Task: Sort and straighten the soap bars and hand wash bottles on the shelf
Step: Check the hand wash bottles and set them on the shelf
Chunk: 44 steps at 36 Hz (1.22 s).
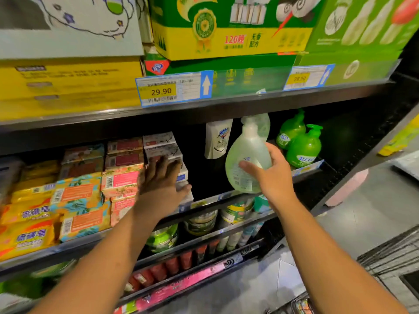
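My right hand [273,175] grips a pale green pump bottle of hand wash [248,155], held tilted in the air in front of the middle shelf. My left hand [162,180] lies flat with straight fingers against a stack of white soap boxes [162,146]. Further left sit pink and teal soap packs [79,193] and yellow soap packs [27,220], stacked unevenly. A white refill pouch [217,139] stands behind the held bottle. Two bright green pump bottles [299,143] stand at the shelf's right end.
Large green and yellow cartons [226,30] fill the upper shelf above a price tag [172,88] reading 29.90. Lower shelves hold jars and tubes [204,225]. A dark gap lies between the soap boxes and the green bottles. A wire basket [392,259] is at lower right.
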{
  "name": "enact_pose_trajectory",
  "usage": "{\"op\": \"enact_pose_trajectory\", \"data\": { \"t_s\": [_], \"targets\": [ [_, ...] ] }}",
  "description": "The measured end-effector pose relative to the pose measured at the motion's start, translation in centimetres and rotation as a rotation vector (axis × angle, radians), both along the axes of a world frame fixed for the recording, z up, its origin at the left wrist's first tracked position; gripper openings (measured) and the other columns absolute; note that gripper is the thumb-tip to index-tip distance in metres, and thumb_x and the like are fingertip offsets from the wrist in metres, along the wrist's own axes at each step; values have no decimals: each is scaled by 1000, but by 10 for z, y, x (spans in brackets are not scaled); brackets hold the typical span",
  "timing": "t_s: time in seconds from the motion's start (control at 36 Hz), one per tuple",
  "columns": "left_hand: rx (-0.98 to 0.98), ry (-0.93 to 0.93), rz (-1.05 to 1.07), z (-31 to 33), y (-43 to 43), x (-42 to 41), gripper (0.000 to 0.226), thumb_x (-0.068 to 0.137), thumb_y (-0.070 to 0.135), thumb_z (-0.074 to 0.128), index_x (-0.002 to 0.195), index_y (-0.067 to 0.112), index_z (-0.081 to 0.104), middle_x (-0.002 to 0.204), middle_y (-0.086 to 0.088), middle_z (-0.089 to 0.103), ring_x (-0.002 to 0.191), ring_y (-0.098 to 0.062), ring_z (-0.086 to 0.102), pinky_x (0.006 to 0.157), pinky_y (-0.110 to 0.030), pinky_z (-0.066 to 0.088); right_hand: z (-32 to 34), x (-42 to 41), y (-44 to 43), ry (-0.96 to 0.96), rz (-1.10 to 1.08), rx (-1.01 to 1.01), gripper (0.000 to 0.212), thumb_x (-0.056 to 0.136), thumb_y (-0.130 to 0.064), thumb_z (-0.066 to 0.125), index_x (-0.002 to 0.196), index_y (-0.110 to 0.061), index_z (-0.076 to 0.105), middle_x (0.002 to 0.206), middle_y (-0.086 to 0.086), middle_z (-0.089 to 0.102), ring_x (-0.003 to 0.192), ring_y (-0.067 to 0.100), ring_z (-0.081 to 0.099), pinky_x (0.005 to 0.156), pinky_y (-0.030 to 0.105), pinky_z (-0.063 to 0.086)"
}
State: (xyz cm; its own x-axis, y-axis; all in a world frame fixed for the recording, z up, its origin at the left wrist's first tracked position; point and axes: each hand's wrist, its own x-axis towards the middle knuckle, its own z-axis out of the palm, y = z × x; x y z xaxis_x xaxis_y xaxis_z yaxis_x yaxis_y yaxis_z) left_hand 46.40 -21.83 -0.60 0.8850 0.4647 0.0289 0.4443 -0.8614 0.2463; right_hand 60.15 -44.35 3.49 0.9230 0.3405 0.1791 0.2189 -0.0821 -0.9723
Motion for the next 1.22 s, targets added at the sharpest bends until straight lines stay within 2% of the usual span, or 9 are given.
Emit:
{"op": "enact_pose_trajectory", "data": {
  "t_s": [0.14, 0.28, 0.39, 0.53, 0.61, 0.69, 0.92, 1.06, 1.22],
  "targets": [
    [74, -16, -1, -18, -2, 5, 82, 92, 64, 49, 159, 30, 15, 167, -6, 2, 152, -33, -5, 119, -48, 2, -15, 27, 24, 3, 97, -37, 56, 74, -20, 89, 122, -20, 61, 112, -6, 67, 91, -2, 65, 71, 15, 50],
    [118, -14, 6, -26, 1, 7, 93, 76, 77, 24, 156, 29, 24, 164, -8, 17, 151, -37, 8, 118, -53, 14, -31, 47, 46, 159, 228, 128, 61, 75, -3, 85, 127, -1, 53, 123, 20, 61, 92, 5, 68, 73, 19, 55],
    [150, 11, 16, -31, 5, 7, 88, 80, 79, 20, 154, 32, 17, 162, -6, 17, 149, -35, 10, 115, -57, 22, -32, 57, 50, 293, 356, 220, 98, 30, -51, 102, 110, -14, 58, 110, 6, 65, 99, 19, 65, 80, 31, 57],
    [304, 60, 1, -22, 1, 2, 96, 79, 82, 2, 158, 29, 12, 163, -5, 17, 150, -33, 14, 115, -52, 22, -34, 75, 40, 169, 396, -20, 65, 69, 0, 86, 126, -2, 53, 112, 4, 65, 94, 4, 69, 78, 22, 57],
    [310, 80, 7, -20, 0, 2, 96, 81, 82, 5, 158, 27, 17, 161, -7, 23, 148, -34, 19, 113, -52, 24, -40, 87, 25, -51, 285, -232, 47, 85, -24, 80, 127, -22, 60, 124, -1, 63, 109, 2, 61, 91, 18, 48],
    [308, 84, 8, -19, -2, 2, 95, 81, 82, 7, 158, 27, 19, 160, -7, 24, 147, -34, 20, 112, -51, 21, -45, 110, 11, -79, -29, -125, 36, 89, -22, 76, 117, -16, 54, 104, -2, 59, 91, 3, 57, 87, 19, 43],
    [314, 126, 26, -17, -5, 0, 98, 74, 83, -13, 157, 31, -10, 165, 0, -3, 152, -28, -4, 117, -48, 3, -44, 168, 17, -3, 22, -241, 93, 68, -19, 89, 138, -6, 29, 135, 8, 56, 122, 20, 58, 109, 44, 46],
    [303, 213, 13, -11, -4, 1, 92, 82, 84, 5, 155, 34, -20, 165, 1, -15, 151, -28, -13, 118, -46, 4, -57, 199, 20, -33, -32, -248, 136, 41, -43, 95, 151, -11, 21, 144, 9, 51, 130, 22, 54, 111, 46, 44],
    [274, 172, 14, -15, 0, 1, 92, 82, 85, 9, 154, 36, -21, 166, 0, -16, 151, -31, -15, 122, -49, 1, -55, 186, 20, -43, -97, -384, 67, 48, -44, 96, 97, -6, 70, 96, 11, 75, 88, 28, 73, 80, 48, 60]
  ]
}}
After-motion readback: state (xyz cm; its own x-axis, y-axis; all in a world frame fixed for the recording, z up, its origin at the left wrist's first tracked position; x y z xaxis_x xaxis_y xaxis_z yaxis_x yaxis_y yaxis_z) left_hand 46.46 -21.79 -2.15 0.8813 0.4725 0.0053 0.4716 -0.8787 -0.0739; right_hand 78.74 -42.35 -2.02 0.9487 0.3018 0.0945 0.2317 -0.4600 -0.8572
